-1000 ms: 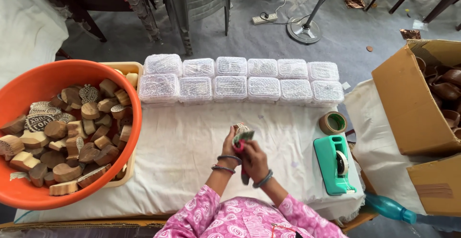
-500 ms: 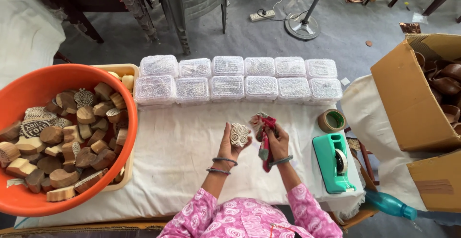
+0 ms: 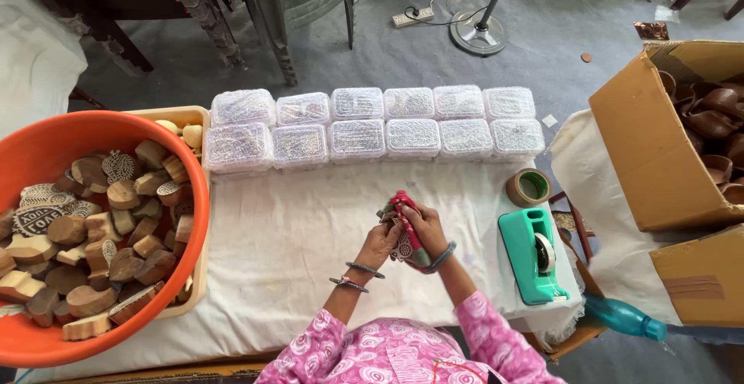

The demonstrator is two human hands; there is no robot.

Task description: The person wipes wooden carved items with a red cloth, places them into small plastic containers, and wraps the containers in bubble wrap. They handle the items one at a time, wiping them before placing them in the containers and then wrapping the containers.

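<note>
My left hand (image 3: 382,238) holds a small carved wooden block (image 3: 401,247) over the white cloth. My right hand (image 3: 425,227) grips a red-handled tool (image 3: 408,223) and presses it against the block. Both hands meet at the middle of the table, in front of the rows of clear plastic boxes (image 3: 370,126). Bangles sit on both wrists, and pink patterned sleeves show at the bottom edge.
An orange tub (image 3: 31,145) full of several carved wooden blocks (image 3: 101,221) stands at the left. A teal tape dispenser (image 3: 532,255) and a tape roll (image 3: 528,187) lie at the right. A cardboard box (image 3: 649,151) of brown items stands beyond. A blue bottle (image 3: 625,318) lies low right.
The hands parted half a second ago, then came together again with the tool against the block. The view has shifted slightly.
</note>
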